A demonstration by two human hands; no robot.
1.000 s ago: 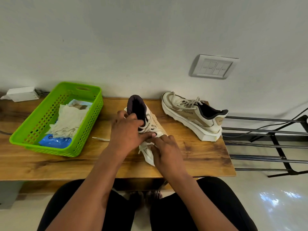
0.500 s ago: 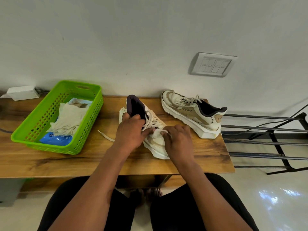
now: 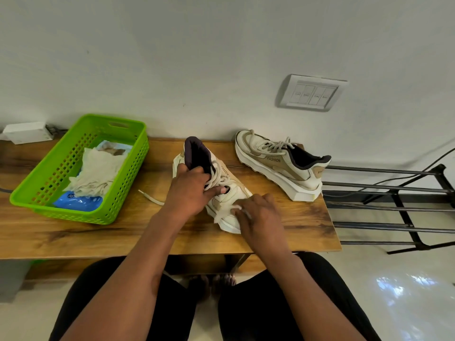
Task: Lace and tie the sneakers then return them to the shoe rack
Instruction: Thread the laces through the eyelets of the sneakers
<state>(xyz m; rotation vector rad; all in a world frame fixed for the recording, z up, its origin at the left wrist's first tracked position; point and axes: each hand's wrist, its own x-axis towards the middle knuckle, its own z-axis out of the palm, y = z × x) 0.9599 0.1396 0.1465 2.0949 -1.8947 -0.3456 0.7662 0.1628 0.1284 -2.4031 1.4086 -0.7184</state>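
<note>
A cream and tan sneaker (image 3: 227,193) lies on the wooden table (image 3: 73,237), heel away from me, toe toward me. My left hand (image 3: 190,190) grips its collar and upper laces, thumb pressed over the tongue. Near the toe, my right hand (image 3: 258,212) pinches a cream lace end (image 3: 222,214). The other lace end (image 3: 150,198) trails on the table to the left of the shoe. A second, laced sneaker (image 3: 278,163) marked FASHION stands at the table's back right. The black metal shoe rack (image 3: 394,207) is to the right of the table.
A green plastic basket (image 3: 123,188) holding cloths and a blue packet sits on the table's left. A white box (image 3: 25,132) lies at the far left by the wall. A switch plate (image 3: 311,93) is on the wall. My knees are below the table's front edge.
The sneaker has been set down flatter on the table. My right hand has moved from the upper laces down toward the toe, pulling the lace end with it.
</note>
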